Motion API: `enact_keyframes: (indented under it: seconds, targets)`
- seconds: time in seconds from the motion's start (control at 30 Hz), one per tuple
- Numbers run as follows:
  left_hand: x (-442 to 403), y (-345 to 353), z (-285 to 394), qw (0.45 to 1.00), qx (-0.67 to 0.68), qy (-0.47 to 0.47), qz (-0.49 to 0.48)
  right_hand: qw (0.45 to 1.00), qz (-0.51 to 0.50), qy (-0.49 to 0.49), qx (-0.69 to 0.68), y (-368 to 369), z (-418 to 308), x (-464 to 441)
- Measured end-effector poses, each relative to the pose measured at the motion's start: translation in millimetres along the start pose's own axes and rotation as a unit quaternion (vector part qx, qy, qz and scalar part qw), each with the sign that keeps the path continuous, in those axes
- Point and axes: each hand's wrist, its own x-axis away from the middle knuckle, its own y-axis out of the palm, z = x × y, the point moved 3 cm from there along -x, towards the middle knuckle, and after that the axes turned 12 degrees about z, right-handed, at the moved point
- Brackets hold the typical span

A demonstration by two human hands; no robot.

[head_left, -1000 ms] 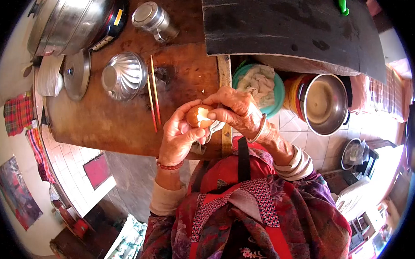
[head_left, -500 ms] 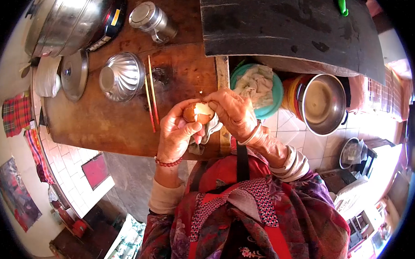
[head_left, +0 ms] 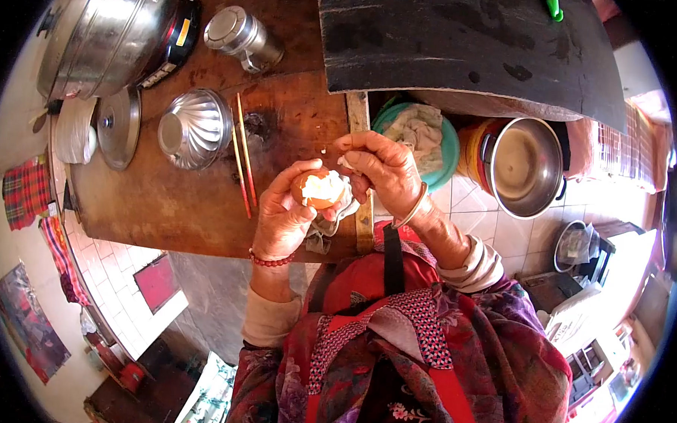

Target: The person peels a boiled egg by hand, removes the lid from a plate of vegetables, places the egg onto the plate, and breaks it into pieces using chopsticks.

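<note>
My left hand [head_left: 280, 213], with a red bead bracelet at the wrist, is closed around a brown egg [head_left: 307, 198]. Part of the shell is gone, and bright white shows on the egg's upper side. Just to the right, my right hand [head_left: 388, 172] pinches a small piece of eggshell [head_left: 345, 163] between thumb and fingers, apart from the egg. Below the hands a greyish cloth [head_left: 327, 230] lies at the edge of the wooden table [head_left: 152, 212]. A tiny white fragment lies on the table above the egg.
Chopsticks [head_left: 245, 156], a fluted metal bowl [head_left: 196, 128], a metal canister [head_left: 244, 40], a lid [head_left: 119, 129] and a large steamer [head_left: 110, 36] are on the table's left. A black board [head_left: 463, 48] is at upper right. Lower stand a teal basin [head_left: 450, 152] and a metal pot [head_left: 528, 170].
My right hand has drawn back from the egg with a shell piece in its fingers. More white shows on the egg, which my left hand has turned slightly.
</note>
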Motion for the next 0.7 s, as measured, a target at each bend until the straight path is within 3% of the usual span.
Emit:
enact_keyframes:
  seconds: [0.1,0.17,0.33,0.43,0.5,0.53,0.7]
  targets:
    - [-2.2,-2.9,-2.4,1.0,0.021,0.01,0.001,0.996,-0.013,0.067,-0.057,-2.5,1.8,-2.1]
    - [-3.6,-4.3,-4.4,0.999,0.034,0.011,-0.003,0.976,0.021,0.138,-0.166,-1.4,7.3,-1.2]
    - [-4.1,-3.9,-6.4,0.996,0.082,-0.001,0.018,0.981,-0.02,0.135,-0.136,-3.0,9.6,-1.6]
    - [-3.2,-2.0,-1.7,0.997,0.07,-0.01,0.02,0.994,-0.031,0.079,-0.072,-1.7,-0.3,1.6]
    - [-3.8,-1.5,0.0,0.998,0.06,-0.005,0.023,0.987,-0.049,-0.064,0.139,0.4,-10.9,4.1]
    - [-3.9,-1.4,0.6,0.998,0.05,0.0,0.026,0.952,-0.043,-0.207,0.223,2.4,-19.4,4.7]
    - [-4.4,-3.6,1.0,0.998,0.046,-0.002,0.037,0.922,-0.06,-0.296,0.243,3.9,-18.8,2.3]
